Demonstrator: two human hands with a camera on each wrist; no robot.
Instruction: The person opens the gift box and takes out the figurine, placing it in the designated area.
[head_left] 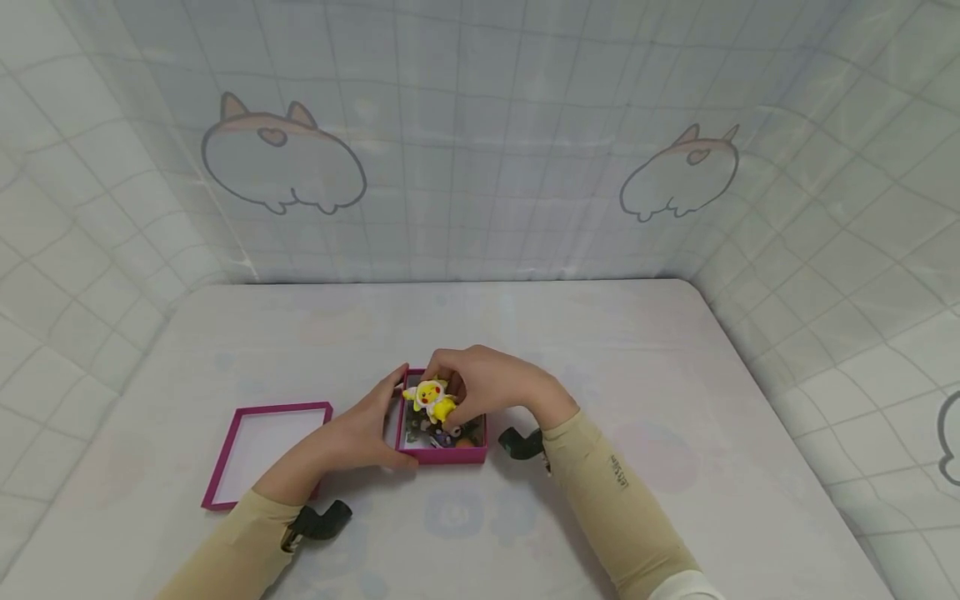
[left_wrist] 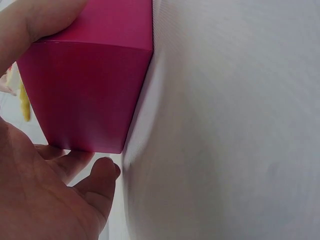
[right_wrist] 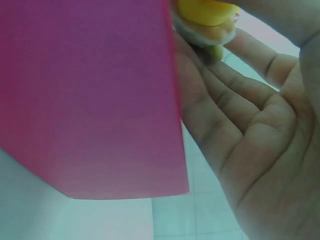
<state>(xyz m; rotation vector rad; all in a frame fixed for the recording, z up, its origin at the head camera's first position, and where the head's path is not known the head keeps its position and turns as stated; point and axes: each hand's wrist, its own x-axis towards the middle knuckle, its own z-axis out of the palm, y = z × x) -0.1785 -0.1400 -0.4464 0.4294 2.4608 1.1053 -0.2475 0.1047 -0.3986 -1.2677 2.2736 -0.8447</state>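
You pinch a yellow Pikachu figurine (head_left: 432, 397) between the thumb and fingers of your right hand (head_left: 491, 383), over an open magenta box (head_left: 450, 456) holding small items (head_left: 442, 438). Your left hand (head_left: 358, 435) grips the box's left side, its thumb and fingers spread apart across it. The magenta-rimmed lid (head_left: 262, 450) lies to the left on the table (head_left: 600, 333).
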